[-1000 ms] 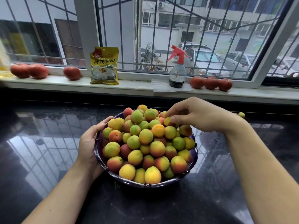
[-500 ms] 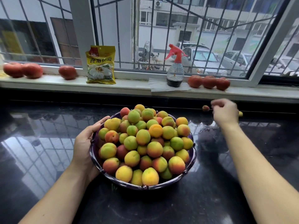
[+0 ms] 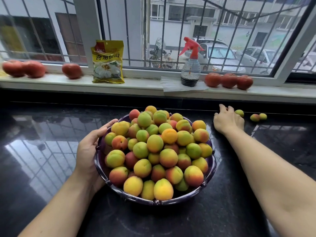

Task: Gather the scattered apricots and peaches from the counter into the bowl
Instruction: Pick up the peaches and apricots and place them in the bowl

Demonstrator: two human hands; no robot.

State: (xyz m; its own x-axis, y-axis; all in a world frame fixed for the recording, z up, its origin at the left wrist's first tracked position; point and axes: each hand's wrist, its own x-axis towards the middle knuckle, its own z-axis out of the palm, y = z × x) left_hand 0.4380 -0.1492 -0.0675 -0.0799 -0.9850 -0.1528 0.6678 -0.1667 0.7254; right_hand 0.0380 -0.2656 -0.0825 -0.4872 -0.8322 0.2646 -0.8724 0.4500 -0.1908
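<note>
A dark purple bowl (image 3: 171,202) stands on the black counter (image 3: 42,151), heaped with yellow, green and red apricots and peaches (image 3: 154,143). My left hand (image 3: 89,151) grips the bowl's left side, thumb over the rim. My right hand (image 3: 228,119) lies palm down on the counter at the back right of the bowl, close to the wall. Its fingers point away and hide whatever is under them. One apricot (image 3: 239,113) touches that hand's right side. Two more loose apricots (image 3: 254,117) (image 3: 263,116) lie together a little further right.
On the windowsill behind stand a yellow food packet (image 3: 108,63), a red-topped spray bottle (image 3: 190,72) on a white paper, and red tomatoes at left (image 3: 71,71) and right (image 3: 229,80). A low black ledge (image 3: 153,101) ends the counter at the back.
My right hand left the top of the fruit pile and moved right and back, coming down over the spot where a small fruit lay. My left hand and the bowl stayed put.
</note>
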